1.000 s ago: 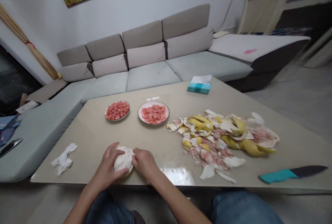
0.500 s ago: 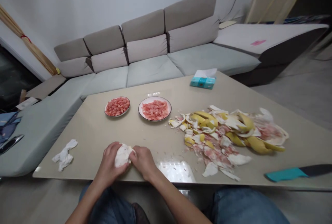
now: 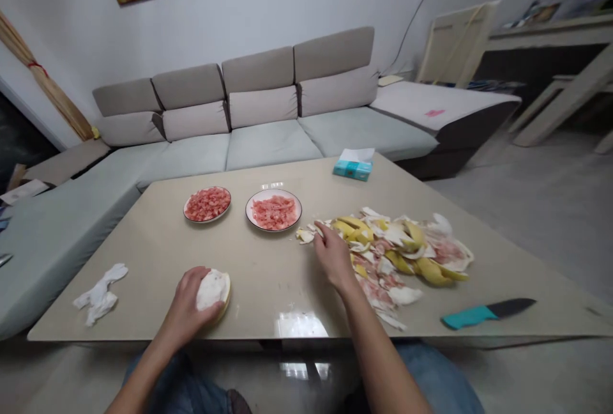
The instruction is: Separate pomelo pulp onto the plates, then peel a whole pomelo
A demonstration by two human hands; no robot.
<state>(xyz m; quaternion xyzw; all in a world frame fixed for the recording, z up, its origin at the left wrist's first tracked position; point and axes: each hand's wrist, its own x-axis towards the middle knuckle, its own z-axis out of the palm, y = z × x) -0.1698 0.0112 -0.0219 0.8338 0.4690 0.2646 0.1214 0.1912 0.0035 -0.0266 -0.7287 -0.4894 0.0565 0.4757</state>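
Note:
My left hand (image 3: pixel 189 305) is wrapped around a pomelo piece (image 3: pixel 212 290), which shows white pith on top and a yellow rim of rind at its side. It is near the front edge of the table. My right hand (image 3: pixel 334 257) is stretched over the left end of a heap of pomelo peel (image 3: pixel 402 241), its thumb and forefinger apart and the other fingers mostly hidden. No held thing shows in it. Beyond the hands, pink pomelo flesh in small pieces lies on a left plate (image 3: pixel 185 209) and a right plate (image 3: pixel 249 203), both white with dark rims.
A knife (image 3: pixel 488 313) with a teal handle lies at the right front of the table (image 3: pixel 249 260). Crumpled tissue (image 3: pixel 102 292) rests at the left, and a blue tissue pack (image 3: pixel 353 165) at the back. A grey sofa (image 3: pixel 263 139) stands behind the table.
My right hand has left the pomelo piece and moved right to the peel heap. My left hand still holds the piece. The camera view has shifted up and to the right.

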